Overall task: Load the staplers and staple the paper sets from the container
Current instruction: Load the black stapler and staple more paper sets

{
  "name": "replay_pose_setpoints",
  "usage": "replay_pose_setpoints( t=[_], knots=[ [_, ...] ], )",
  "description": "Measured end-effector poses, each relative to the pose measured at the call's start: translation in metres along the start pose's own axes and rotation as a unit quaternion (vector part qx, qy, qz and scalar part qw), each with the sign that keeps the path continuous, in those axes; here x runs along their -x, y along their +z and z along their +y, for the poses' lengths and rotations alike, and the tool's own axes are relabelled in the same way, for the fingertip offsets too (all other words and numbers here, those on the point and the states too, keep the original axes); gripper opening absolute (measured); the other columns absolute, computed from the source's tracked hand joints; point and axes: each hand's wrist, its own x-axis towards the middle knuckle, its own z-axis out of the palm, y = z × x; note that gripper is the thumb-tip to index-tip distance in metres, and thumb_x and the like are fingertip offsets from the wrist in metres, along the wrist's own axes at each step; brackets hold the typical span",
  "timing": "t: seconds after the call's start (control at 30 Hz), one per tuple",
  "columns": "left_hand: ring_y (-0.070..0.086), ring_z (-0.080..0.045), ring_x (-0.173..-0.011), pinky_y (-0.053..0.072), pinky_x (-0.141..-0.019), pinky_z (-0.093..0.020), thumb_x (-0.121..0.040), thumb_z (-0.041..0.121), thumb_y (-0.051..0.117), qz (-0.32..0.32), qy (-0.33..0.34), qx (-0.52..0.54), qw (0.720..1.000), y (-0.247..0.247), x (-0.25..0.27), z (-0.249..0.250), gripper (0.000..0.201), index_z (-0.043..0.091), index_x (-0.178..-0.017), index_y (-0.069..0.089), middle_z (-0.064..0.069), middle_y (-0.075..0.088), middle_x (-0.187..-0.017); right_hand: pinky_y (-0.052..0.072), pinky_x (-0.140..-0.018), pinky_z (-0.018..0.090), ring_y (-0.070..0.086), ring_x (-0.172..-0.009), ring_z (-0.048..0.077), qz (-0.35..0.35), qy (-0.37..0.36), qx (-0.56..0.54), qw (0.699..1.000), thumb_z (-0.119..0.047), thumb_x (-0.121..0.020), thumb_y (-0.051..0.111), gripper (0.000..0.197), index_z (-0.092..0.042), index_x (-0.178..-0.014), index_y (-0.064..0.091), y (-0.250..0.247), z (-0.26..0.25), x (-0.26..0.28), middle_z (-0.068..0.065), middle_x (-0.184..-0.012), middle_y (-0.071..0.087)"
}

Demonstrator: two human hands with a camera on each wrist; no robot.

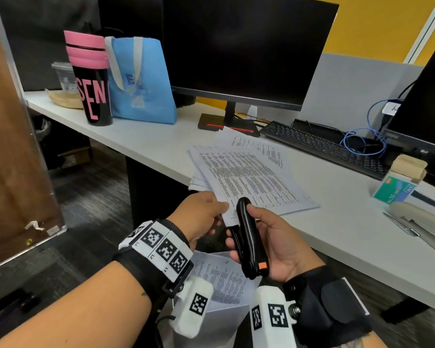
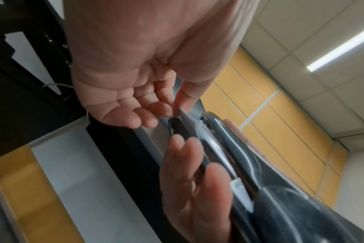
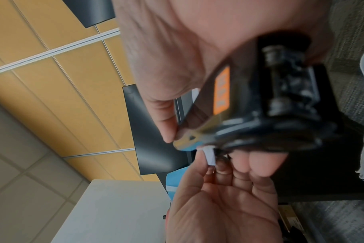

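My right hand (image 1: 241, 227) grips a black stapler (image 1: 251, 247) with an orange tab, thumb on its top and fingers under its base. It is held off the desk's front edge. My left hand (image 1: 221, 212) pinches the near corner of a printed paper set (image 1: 256, 182), and that corner sits in the stapler's mouth. The rest of the set lies on the desk over other sheets. In the left wrist view my fingertips (image 2: 166, 108) pinch the paper beside the stapler (image 2: 229, 148). The right wrist view shows the stapler's rear (image 3: 260, 98) and the white paper corner (image 3: 210, 156).
A white container (image 1: 219, 280) with more printed sheets stands below my hands. On the white desk (image 1: 349, 234) at the right lie a beige stapler (image 1: 412, 212) and a green staple box (image 1: 392, 192). Behind are a keyboard (image 1: 324, 146), a monitor (image 1: 236, 46), a blue bag (image 1: 141, 81) and a pink-lidded tumbler (image 1: 91, 79).
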Motion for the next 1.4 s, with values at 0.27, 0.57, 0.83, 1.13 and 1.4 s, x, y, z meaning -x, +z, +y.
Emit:
replay_pose_setpoints(
  t=[0.27,0.57,0.83,1.13,1.4],
  knots=[
    [0.055,-0.018,-0.053,0.05,-0.058,-0.029,-0.095,0.04,0.054,-0.057,-0.091,0.049,0.993,0.003,0.013,0.007,0.032,0.01,-0.091,0.065,-0.01,0.06,-0.073,0.056,-0.054,0.03,0.067,-0.063,0.019,-0.005,0.0,0.038,0.999,-0.038,-0.07,0.066,0.035,-0.004,-0.07,0.077,0.006,0.001,-0.003,0.011,-0.074,0.069],
    [0.05,-0.017,-0.048,0.046,-0.045,-0.021,-0.088,0.031,0.068,-0.058,-0.13,0.143,0.979,0.016,0.022,0.012,0.024,0.008,-0.093,0.066,-0.008,0.064,-0.067,0.053,-0.05,0.027,0.064,-0.061,0.02,0.016,-0.023,0.026,0.999,-0.034,-0.082,0.065,0.036,0.0,-0.096,0.066,0.009,0.009,-0.011,0.017,-0.082,0.065],
    [0.066,-0.02,-0.061,0.059,-0.065,-0.032,-0.092,0.034,0.064,-0.091,-0.134,0.136,0.977,0.011,0.026,0.01,0.028,0.008,-0.103,0.067,-0.01,0.071,-0.081,0.051,-0.051,0.028,0.062,-0.063,0.019,0.036,-0.032,0.062,0.997,-0.037,-0.07,0.071,0.042,-0.004,-0.096,0.069,0.004,0.012,-0.014,0.013,-0.078,0.065],
    [0.057,-0.016,-0.098,0.049,-0.086,-0.031,-0.078,0.001,0.052,0.089,0.187,-0.348,0.914,-0.018,0.004,-0.002,0.049,0.029,-0.118,0.054,-0.001,0.051,-0.124,0.052,-0.059,0.033,0.06,-0.069,0.026,-0.03,-0.016,0.016,0.999,-0.036,-0.074,0.066,0.044,0.001,-0.097,0.065,-0.019,0.006,-0.004,0.017,-0.088,0.062],
    [0.064,-0.009,-0.109,0.045,-0.099,-0.023,-0.094,0.032,0.057,-0.02,0.342,-0.367,0.865,-0.025,-0.002,-0.008,0.023,0.026,-0.108,0.073,0.009,0.07,-0.117,0.056,-0.059,0.034,0.064,-0.074,0.027,-0.109,0.012,0.16,0.981,-0.026,-0.065,0.074,0.048,0.001,-0.103,0.065,-0.026,0.018,0.002,0.019,-0.095,0.066]
  ],
)
